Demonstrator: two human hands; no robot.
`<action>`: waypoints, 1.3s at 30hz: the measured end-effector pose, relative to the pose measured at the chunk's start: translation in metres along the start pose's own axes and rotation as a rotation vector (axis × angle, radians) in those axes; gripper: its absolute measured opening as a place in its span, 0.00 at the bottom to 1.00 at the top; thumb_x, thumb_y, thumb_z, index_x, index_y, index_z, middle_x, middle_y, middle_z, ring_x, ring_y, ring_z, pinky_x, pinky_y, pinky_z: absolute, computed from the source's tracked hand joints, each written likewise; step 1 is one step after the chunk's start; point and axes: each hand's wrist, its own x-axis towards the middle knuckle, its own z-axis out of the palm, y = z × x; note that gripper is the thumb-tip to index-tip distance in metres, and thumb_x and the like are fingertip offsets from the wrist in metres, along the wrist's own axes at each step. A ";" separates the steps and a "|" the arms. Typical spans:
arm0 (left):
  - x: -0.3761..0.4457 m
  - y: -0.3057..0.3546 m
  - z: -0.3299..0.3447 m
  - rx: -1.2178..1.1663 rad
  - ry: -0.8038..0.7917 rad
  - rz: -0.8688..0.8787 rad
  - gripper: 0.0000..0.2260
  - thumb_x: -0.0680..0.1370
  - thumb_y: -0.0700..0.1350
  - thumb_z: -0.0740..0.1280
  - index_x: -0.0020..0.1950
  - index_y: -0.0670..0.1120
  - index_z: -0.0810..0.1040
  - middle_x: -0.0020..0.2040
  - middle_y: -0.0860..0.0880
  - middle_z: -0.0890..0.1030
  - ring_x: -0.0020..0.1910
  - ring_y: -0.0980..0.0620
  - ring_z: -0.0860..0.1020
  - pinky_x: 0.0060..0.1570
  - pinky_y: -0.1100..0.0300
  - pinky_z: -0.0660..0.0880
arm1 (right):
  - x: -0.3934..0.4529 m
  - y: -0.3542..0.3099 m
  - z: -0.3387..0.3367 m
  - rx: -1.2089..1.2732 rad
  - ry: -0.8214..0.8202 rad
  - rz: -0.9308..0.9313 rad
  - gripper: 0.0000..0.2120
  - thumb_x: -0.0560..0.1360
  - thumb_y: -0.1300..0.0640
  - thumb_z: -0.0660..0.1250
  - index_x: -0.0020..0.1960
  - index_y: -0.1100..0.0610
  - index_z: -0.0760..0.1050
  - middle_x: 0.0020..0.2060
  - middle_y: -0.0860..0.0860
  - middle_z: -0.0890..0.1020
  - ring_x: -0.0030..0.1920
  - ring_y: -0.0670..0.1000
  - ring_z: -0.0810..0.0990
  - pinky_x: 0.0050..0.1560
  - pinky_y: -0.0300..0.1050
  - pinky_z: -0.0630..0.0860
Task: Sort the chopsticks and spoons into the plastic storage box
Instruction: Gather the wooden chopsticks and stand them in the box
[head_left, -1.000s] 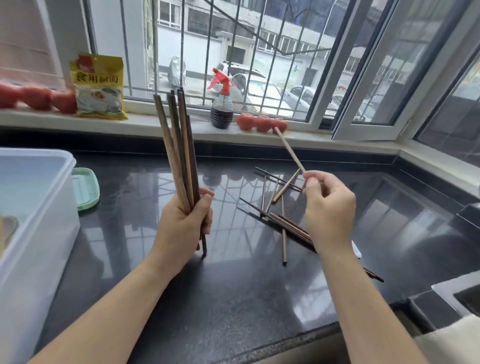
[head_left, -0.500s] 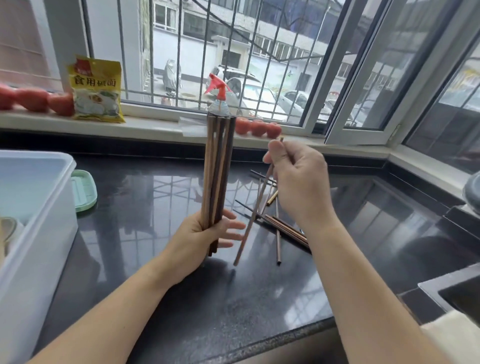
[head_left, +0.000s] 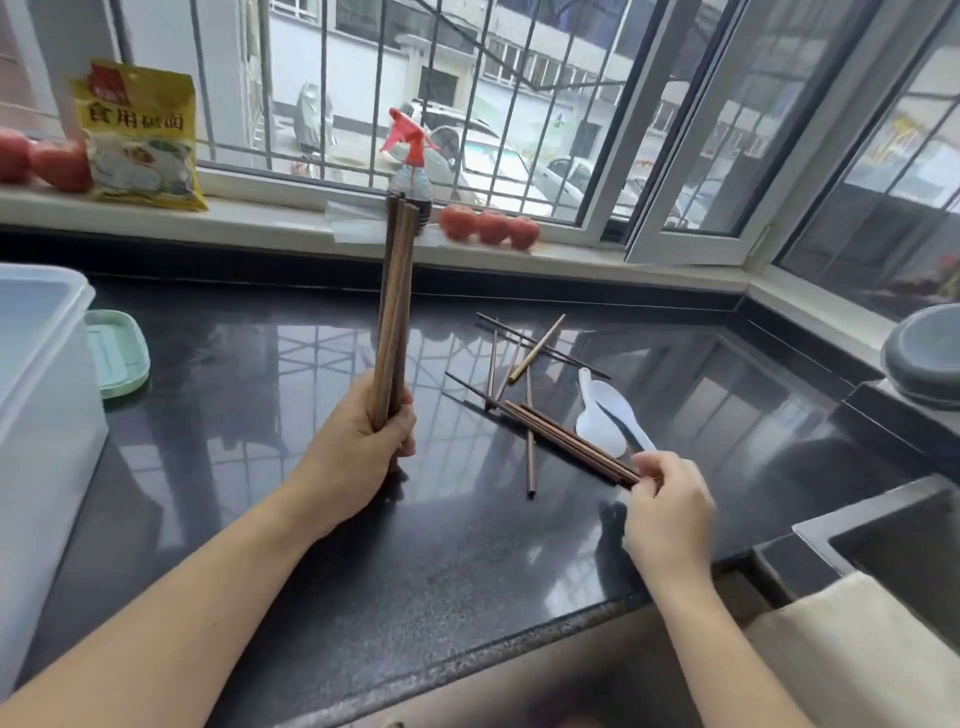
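At the far left edge stands the plastic storage box (head_left: 47, 415), its translucent wall rising from the dark surface (head_left: 260, 493), with a pale green lid (head_left: 117, 353) lying just behind it. On the sill above sit a yellow packet (head_left: 140, 135) and some tomatoes (head_left: 52, 163). Moving right, your left hand (head_left: 358, 447) has its fingers (head_left: 402, 415) wrapped round the lower end of a bundle of chopsticks (head_left: 396, 291), which stands upright with its foot near the surface. Behind its top you see a spray bottle (head_left: 410, 171) and three more tomatoes (head_left: 491, 226) on the sill. Further right, loose chopsticks (head_left: 530, 441) lie scattered and crossed on the surface, and two white spoons (head_left: 605, 415) lie touching each other just beside them. Your right hand (head_left: 670, 509) is low over the surface, its fingers (head_left: 647, 462) curled and pinching the near end of a group of dark chopsticks (head_left: 571, 441) that still lie flat. At the far right are a sink (head_left: 883, 545), a cloth (head_left: 857, 639) and a grey bowl (head_left: 924, 353).
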 end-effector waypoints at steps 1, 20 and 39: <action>0.000 -0.001 0.002 0.032 -0.020 -0.006 0.05 0.84 0.36 0.63 0.51 0.46 0.72 0.37 0.47 0.76 0.36 0.52 0.77 0.42 0.49 0.76 | -0.003 0.007 0.001 -0.001 0.033 -0.008 0.16 0.74 0.73 0.61 0.51 0.58 0.81 0.47 0.52 0.79 0.53 0.58 0.77 0.52 0.45 0.69; -0.002 0.000 0.005 0.013 -0.006 -0.011 0.05 0.85 0.39 0.63 0.49 0.45 0.70 0.36 0.49 0.72 0.33 0.49 0.72 0.40 0.47 0.74 | -0.011 0.010 0.014 -0.361 -0.080 -0.381 0.08 0.75 0.59 0.70 0.51 0.53 0.85 0.47 0.49 0.80 0.50 0.55 0.73 0.51 0.54 0.76; -0.005 0.006 0.007 -0.008 0.009 -0.012 0.04 0.85 0.38 0.62 0.51 0.43 0.71 0.36 0.47 0.72 0.33 0.49 0.73 0.41 0.46 0.74 | -0.003 0.006 0.012 -0.239 -0.245 -0.290 0.08 0.78 0.52 0.71 0.55 0.51 0.85 0.47 0.50 0.80 0.50 0.54 0.75 0.56 0.51 0.74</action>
